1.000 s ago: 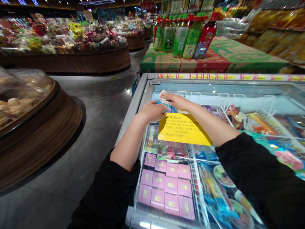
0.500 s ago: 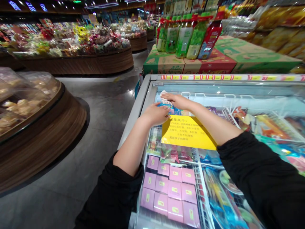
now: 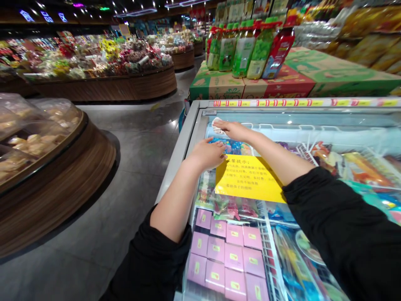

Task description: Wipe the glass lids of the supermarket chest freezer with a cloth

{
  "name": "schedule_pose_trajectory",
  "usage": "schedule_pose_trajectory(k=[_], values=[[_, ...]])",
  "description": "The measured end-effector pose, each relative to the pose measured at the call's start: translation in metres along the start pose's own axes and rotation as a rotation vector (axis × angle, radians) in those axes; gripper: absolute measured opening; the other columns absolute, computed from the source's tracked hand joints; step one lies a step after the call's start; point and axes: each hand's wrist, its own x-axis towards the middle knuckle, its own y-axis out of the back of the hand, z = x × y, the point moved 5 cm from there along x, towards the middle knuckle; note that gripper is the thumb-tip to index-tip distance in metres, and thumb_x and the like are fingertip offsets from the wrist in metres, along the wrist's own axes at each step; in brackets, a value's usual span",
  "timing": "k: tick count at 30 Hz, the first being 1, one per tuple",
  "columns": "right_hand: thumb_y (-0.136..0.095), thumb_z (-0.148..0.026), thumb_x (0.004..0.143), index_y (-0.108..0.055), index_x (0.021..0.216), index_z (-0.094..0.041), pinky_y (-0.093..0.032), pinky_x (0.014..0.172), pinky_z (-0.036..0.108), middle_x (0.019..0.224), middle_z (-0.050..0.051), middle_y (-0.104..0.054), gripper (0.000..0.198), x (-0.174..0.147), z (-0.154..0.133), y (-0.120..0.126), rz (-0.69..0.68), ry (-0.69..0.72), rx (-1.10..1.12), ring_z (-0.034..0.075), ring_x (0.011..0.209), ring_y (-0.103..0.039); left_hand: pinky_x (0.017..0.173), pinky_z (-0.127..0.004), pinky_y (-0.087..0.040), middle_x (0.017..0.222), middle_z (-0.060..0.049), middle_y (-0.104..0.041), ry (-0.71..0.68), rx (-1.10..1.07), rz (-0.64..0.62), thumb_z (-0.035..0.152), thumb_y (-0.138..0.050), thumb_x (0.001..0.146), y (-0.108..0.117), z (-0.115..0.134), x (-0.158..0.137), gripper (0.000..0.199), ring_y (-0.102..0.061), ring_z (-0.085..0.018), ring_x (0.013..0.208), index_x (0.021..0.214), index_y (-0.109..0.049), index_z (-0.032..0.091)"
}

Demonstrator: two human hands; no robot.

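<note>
the cloth (image 3: 218,125) is seen near the far left corner of the freezer (image 3: 180,152), on its glass (image 3: 328,119). it is covered in part by the right hand (image 3: 233,129), whose fingers are laid out nearly straight over it; whether it is pinched or only pressed down cannot be told. by the left hand (image 3: 210,154) nothing is seen to be held: its fingers are stretched and slightly parted, near the freezer's left edge and just beside the top left corner of the sign (image 3: 250,179). whether the glass is touched by it cannot be made out. the sign, yellow with dark writing, is crossed at its right end by the right forearm. both black sleeves (image 3: 338,225) are pushed up to the forearms.

beneath the glass, pink boxes (image 3: 233,255) are set in rows toward the near left corner, and bright packets (image 3: 357,167) are kept in wire baskets (image 3: 273,255). along the freezer's far edge price tags (image 3: 282,103) are lined up; beyond it, bottles (image 3: 242,54) are stood on cartons (image 3: 216,83).
</note>
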Motion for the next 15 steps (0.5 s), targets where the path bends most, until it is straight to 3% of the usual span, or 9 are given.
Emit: schedule_pose_trajectory(k=[4,9,12,15], values=[[-0.051,-0.01,0.093,-0.063,0.15,-0.029,-0.035,0.129,0.048,0.159,-0.003,-0.055,0.062,-0.007,0.02,0.014,0.021,-0.057,-0.001,0.026,0.152,-0.048,0.132,-0.036,-0.025,0.159,-0.006,-0.058,-0.012,0.006,0.01,0.031,-0.045,0.11,-0.002,0.0,0.001,0.041,-0.052,-0.017,0.15,0.144,-0.064,0.021],[-0.048,-0.005,0.091,-0.064,0.149,-0.022,-0.037,0.128,0.048,0.16,0.002,-0.054,0.063,0.027,0.024,0.01,0.069,-0.217,-0.118,0.028,0.152,-0.046,0.133,-0.036,-0.023,0.161,-0.01,-0.054,0.002,0.016,-0.017,0.03,-0.043,0.11,0.0,0.001,-0.001,0.045,-0.05,-0.017,0.152,0.15,-0.059,0.017],[-0.049,-0.006,0.091,-0.065,0.148,-0.023,-0.037,0.127,0.048,0.159,0.002,-0.055,0.061,0.032,0.012,0.004,0.057,-0.164,-0.073,0.026,0.152,-0.047,0.132,-0.036,-0.025,0.162,-0.01,-0.053,-0.009,0.014,0.0,0.03,-0.044,0.11,0.0,0.0,-0.001,0.044,-0.049,-0.017,0.152,0.149,-0.06,0.018],[-0.051,-0.013,0.093,-0.067,0.147,-0.027,-0.037,0.127,0.049,0.157,0.0,-0.057,0.057,0.015,0.011,0.006,0.026,-0.071,0.004,0.026,0.15,-0.05,0.131,-0.039,-0.028,0.159,-0.006,-0.057,-0.034,0.007,0.029,0.03,-0.047,0.109,-0.001,0.0,0.0,0.04,-0.053,-0.017,0.149,0.145,-0.064,0.024]])
